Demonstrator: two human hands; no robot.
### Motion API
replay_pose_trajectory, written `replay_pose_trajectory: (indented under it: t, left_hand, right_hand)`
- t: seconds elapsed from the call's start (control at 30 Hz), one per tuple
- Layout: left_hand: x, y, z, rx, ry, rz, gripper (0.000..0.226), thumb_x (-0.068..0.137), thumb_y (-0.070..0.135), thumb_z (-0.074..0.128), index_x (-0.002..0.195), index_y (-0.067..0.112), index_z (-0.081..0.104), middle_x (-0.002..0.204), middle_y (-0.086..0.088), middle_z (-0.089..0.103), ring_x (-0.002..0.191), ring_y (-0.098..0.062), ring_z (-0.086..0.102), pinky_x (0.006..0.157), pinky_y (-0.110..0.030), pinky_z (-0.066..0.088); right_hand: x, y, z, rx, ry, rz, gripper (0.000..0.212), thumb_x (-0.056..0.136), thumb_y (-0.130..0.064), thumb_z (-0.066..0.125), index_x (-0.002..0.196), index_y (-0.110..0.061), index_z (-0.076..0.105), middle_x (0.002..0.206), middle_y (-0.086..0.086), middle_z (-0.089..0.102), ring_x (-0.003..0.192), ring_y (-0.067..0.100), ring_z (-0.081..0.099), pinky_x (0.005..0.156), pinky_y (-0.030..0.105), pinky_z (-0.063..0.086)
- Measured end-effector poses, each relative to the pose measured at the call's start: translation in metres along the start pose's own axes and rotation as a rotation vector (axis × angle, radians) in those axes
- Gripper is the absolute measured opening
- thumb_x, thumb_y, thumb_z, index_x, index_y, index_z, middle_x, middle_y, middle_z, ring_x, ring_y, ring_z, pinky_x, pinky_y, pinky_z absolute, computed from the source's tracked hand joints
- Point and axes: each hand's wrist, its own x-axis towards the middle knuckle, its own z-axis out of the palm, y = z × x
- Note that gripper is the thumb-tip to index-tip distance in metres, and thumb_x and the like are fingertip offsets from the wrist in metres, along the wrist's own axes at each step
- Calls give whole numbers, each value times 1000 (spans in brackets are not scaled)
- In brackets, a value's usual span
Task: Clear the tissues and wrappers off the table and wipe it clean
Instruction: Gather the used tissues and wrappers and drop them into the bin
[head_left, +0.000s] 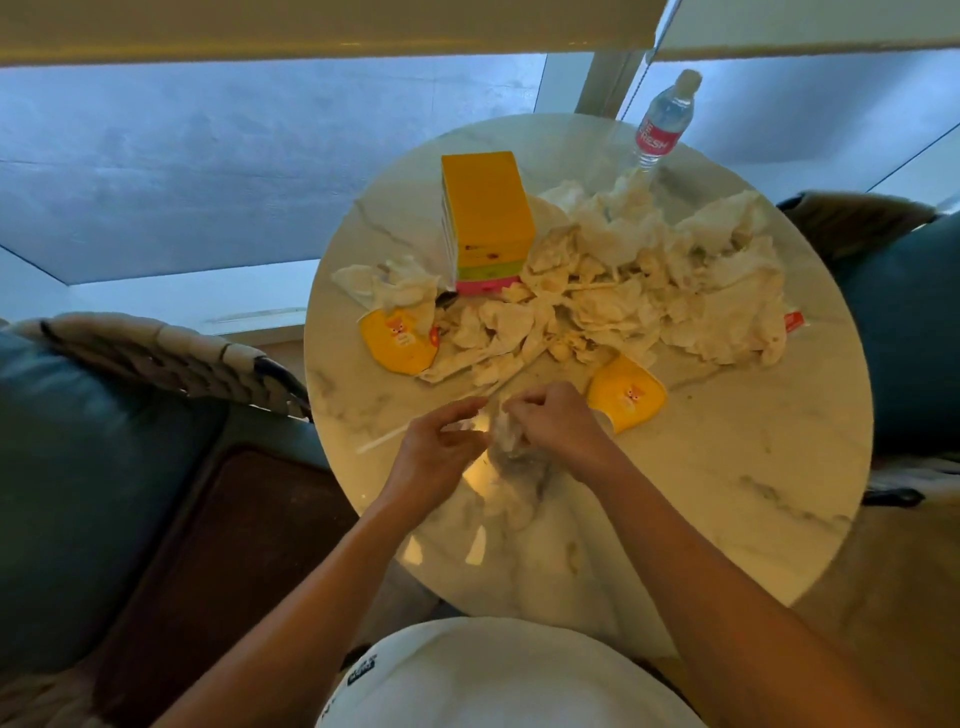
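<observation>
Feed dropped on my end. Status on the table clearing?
Left hand and right hand grip one crumpled tissue. Tissue pile and yellow wrappers remain. Tissue box and bottle beside pile.

Window (270, 171): wide glazing, blue-grey outside, roller blind (311, 26) drawn partway at top. Teal cushioned seat (78, 467) at left, patterned cushion (171, 358) laid on it. Second teal seat (914, 338) at right. Warm overhead light noted.

A single head-worn view looks steeply down from just above the near edge of the round table (727, 467) (wide-angle, so edges bend), facing the window beyond it.
</observation>
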Motion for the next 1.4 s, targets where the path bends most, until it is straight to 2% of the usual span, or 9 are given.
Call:
replay_pose_trajectory:
  t: [0.1,0.23,0.47,0.6,0.77,0.9,1.13,1.3,1.4]
  left_hand:
    - [2,0,-2,-71,24,27,36,83,1,70,114,18,66,84,5,75,76,-3,69,67,-13,53]
    - [5,-1,-10,-113,156,2,23,83,4,71,106,12,70,87,0,73,70,0,67,64,-11,51]
    - [2,-7,-24,-144,232,-45,17,85,13,71,102,17,71,86,3,71,75,-1,66,66,-14,53]
    - [-9,-8,-28,-138,230,-41,14,87,11,68,99,18,68,84,4,67,63,8,62,58,-7,48]
    - [-17,-13,-25,-146,232,-61,16,88,10,67,104,13,67,83,4,67,61,8,62,57,-7,48]
    - [-18,-11,-13,-122,216,-52,13,87,10,68,99,14,69,71,9,68,59,7,62,55,-8,47]
    - [-13,-4,19,-36,152,-44,14,86,13,70,97,21,70,73,9,71,61,2,64,57,-12,49]
    - [-19,4,67,8,63,-40,16,85,8,70,101,13,70,76,2,70,59,1,64,54,-13,49]
    - [-27,6,103,54,-4,-19,16,85,7,69,100,14,69,78,3,69,57,4,63,52,-10,48]
  right_hand:
    - [-12,-12,4,246,-172,86,19,90,-10,56,89,-13,75,74,6,70,53,10,64,50,23,51]
    - [-5,-21,9,259,-167,21,17,91,-9,56,93,-12,73,77,6,70,55,11,63,49,23,49]
    - [46,-20,14,-433,145,-310,46,92,-27,50,138,-22,48,102,10,68,95,30,64,79,38,52]
    - [66,-12,14,-609,171,-339,33,94,-25,42,123,-22,59,106,10,68,96,33,63,73,35,47]
    - [51,-6,7,-273,218,-410,19,92,-20,52,95,-13,69,79,5,68,75,23,61,64,32,46]
    - [19,10,-11,-1,283,-374,11,88,-15,59,89,-14,70,80,-3,67,75,12,60,64,15,42]
    - [-38,77,-51,343,351,-212,29,82,-43,70,69,-17,65,67,7,66,61,28,59,58,35,48]
    - [-72,144,-81,402,478,-99,17,82,-6,69,71,0,57,61,9,57,52,17,55,49,23,44]
    - [-90,185,-97,502,507,2,20,81,0,67,76,-12,52,60,-5,51,51,15,50,50,30,45]
